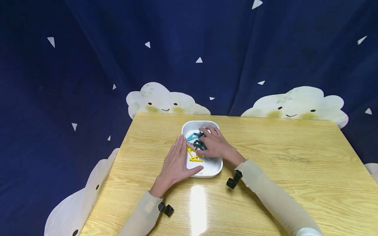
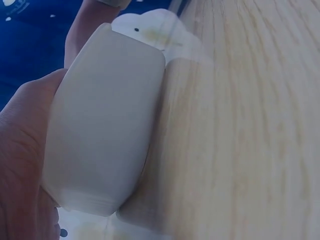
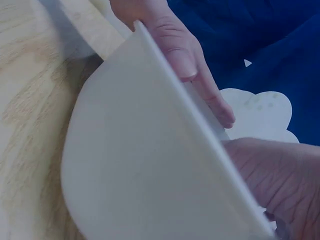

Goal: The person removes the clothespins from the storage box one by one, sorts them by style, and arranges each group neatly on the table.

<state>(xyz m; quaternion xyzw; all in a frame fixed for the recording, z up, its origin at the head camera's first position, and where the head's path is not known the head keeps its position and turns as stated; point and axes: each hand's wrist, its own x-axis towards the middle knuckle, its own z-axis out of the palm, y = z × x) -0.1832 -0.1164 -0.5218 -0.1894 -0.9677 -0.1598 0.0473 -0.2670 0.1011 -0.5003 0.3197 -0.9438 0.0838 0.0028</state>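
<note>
A white plastic tray (image 1: 208, 171) with rounded corners holds several small clothespins. Yellow clothespins (image 1: 196, 159) lie toward its lower left, with a light blue clothespin (image 1: 191, 136) farther up and a pink clothespin (image 1: 190, 144) between them. Dark green clips (image 1: 198, 144) are bunched near the middle. My left hand (image 1: 176, 162) lies along the tray's left side, fingers straight and thumb reaching over the near left part. Into the tray from the right reaches my right hand (image 1: 215, 143), fingers spread over the green clips. Its palm side is hidden.
The tray stands on a light wooden table (image 1: 283, 157), near its far edge. Behind hangs a dark blue curtain (image 1: 183, 39) with white triangles and smiling clouds. Each wrist carries a small black camera, such as the right wrist camera (image 1: 233, 181).
</note>
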